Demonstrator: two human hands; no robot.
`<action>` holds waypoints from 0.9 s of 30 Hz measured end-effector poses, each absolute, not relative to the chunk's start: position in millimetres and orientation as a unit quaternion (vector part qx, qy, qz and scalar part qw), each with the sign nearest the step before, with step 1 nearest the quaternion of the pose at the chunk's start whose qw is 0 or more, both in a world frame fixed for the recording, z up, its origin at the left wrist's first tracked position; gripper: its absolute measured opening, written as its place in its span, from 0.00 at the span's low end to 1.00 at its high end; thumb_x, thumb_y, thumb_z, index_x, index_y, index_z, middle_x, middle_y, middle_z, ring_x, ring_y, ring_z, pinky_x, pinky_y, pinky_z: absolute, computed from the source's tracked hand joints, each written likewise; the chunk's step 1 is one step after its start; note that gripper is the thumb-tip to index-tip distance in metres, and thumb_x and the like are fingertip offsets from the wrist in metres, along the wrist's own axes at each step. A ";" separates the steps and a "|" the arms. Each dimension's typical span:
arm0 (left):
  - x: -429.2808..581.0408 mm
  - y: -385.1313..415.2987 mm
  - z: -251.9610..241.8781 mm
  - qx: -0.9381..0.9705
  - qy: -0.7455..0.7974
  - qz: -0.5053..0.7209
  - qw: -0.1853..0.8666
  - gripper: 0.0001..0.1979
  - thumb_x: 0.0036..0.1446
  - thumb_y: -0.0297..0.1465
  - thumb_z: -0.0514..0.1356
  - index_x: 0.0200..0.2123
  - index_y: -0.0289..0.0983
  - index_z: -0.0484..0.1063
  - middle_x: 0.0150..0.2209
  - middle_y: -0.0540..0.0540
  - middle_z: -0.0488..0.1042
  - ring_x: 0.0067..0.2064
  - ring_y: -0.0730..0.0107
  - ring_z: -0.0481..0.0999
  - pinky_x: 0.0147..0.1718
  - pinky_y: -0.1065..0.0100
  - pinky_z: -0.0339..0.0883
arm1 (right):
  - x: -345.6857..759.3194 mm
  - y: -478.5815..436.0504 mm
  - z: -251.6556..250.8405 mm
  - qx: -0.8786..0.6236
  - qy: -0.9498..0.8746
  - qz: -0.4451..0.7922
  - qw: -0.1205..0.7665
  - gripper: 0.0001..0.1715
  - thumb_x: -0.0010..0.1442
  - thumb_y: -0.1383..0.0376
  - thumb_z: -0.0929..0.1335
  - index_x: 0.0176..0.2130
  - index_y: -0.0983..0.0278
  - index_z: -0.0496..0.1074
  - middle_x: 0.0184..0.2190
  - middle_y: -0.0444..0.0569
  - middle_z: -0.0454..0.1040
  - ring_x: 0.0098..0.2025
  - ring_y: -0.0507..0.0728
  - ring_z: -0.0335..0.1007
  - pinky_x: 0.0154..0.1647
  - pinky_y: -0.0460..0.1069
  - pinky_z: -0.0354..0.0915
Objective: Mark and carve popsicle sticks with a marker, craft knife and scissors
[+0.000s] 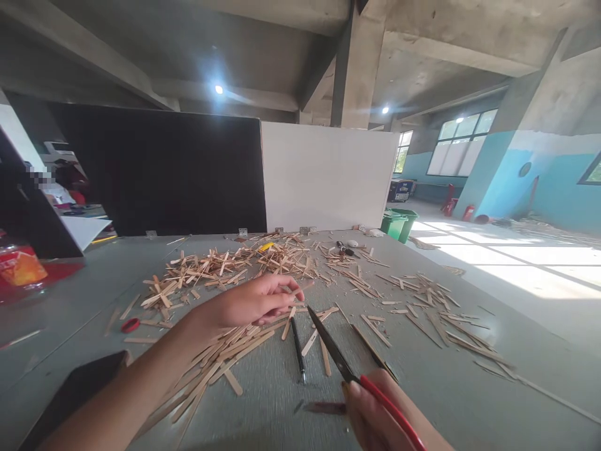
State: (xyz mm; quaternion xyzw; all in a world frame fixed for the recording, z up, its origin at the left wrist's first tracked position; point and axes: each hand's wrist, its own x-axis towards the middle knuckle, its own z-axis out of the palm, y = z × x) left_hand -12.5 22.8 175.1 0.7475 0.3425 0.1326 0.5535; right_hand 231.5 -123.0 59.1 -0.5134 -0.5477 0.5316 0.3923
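My left hand [263, 299] is over the middle of the table, its fingers closed on a thin wooden craft stick [306, 288]. Lower right, my right hand [375, 410] grips a pair of scissors [331, 344] by its red handles; the dark blades are spread and point away from me. Between my hands lies a slim black pen-like tool [297, 351] with a metal end. Loose craft sticks lie around it, and a bundle of sticks [239, 351] is beneath my left wrist. A dark reddish, blade-shaped object [323, 408] is beside my right hand, partly blurred.
A heap of craft sticks [206, 269] covers the table's far part, with a yellow object [266, 247] on it. More slivers [432, 313] are scattered right. A red ring [130, 325] and a bottle [21, 266] are left. Black and white panels [323, 178] stand behind.
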 end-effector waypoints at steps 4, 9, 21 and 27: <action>-13.3 25.8 172.7 0.737 0.361 0.188 0.540 0.12 0.66 0.38 0.59 0.47 0.38 0.63 0.25 0.57 0.63 0.20 0.80 0.54 0.20 0.71 0.44 | 234.8 -108.2 47.7 -0.590 -0.641 0.358 0.336 0.36 0.61 0.37 0.68 0.21 0.63 0.66 0.18 0.41 0.59 0.23 0.50 0.51 0.23 0.46 0.48; -12.2 21.1 173.7 0.724 0.380 0.205 0.538 0.14 0.65 0.38 0.59 0.49 0.39 0.62 0.25 0.57 0.65 0.20 0.80 0.55 0.20 0.70 0.44 | 234.4 -94.9 20.3 -0.688 -0.694 0.090 0.191 0.27 0.66 0.52 0.66 0.21 0.62 0.72 0.17 0.48 0.69 0.20 0.53 0.58 0.24 0.50 0.43; -12.2 16.3 177.1 0.661 0.367 0.220 0.617 0.12 0.69 0.36 0.53 0.51 0.37 0.63 0.28 0.52 0.70 0.21 0.79 0.58 0.20 0.69 0.43 | 242.3 -89.0 22.0 -0.734 -0.670 0.047 0.097 0.24 0.70 0.56 0.64 0.27 0.61 0.79 0.27 0.58 0.82 0.27 0.64 0.81 0.24 0.51 0.43; -5.2 21.4 166.1 0.708 0.371 0.191 0.570 0.10 0.65 0.32 0.56 0.49 0.37 0.64 0.29 0.53 0.72 0.21 0.80 0.60 0.20 0.71 0.49 | 276.2 -73.3 33.2 -0.762 -0.643 0.054 0.054 0.26 0.71 0.56 0.62 0.28 0.61 0.78 0.27 0.58 0.81 0.28 0.65 0.81 0.23 0.50 0.48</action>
